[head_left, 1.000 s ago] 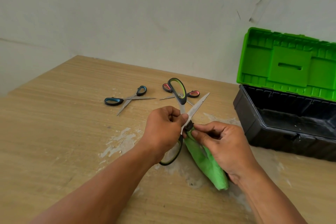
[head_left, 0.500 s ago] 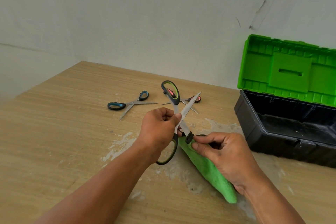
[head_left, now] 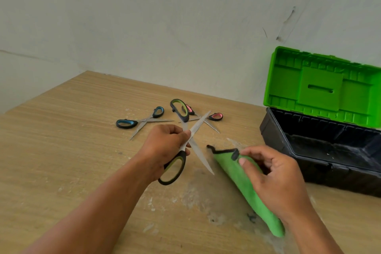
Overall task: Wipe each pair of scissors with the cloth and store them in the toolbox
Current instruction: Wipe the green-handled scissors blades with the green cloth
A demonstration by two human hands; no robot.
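My left hand [head_left: 165, 146] grips a large pair of green-and-black scissors [head_left: 175, 167] near the pivot, blades spread wide open above the table. My right hand [head_left: 272, 177] holds a folded green cloth [head_left: 233, 167] with a black edge, just right of the lower blade and apart from it. Blue-handled scissors [head_left: 132, 123] lie on the table behind my left hand. Pink-handled scissors [head_left: 215, 116] lie further back, partly hidden by the upper green handle. The black toolbox [head_left: 276, 130] stands open at the right, its green lid [head_left: 321, 86] raised.
The wooden table [head_left: 61, 140] has white scuffed patches in front of my hands. A pale wall rises directly behind the table and the toolbox. The table's left rear corner is at the upper left.
The cloth in my right hand has come off the blade and moved right. The scissors' lower blade is now bare, and the camera has tilted up slightly.
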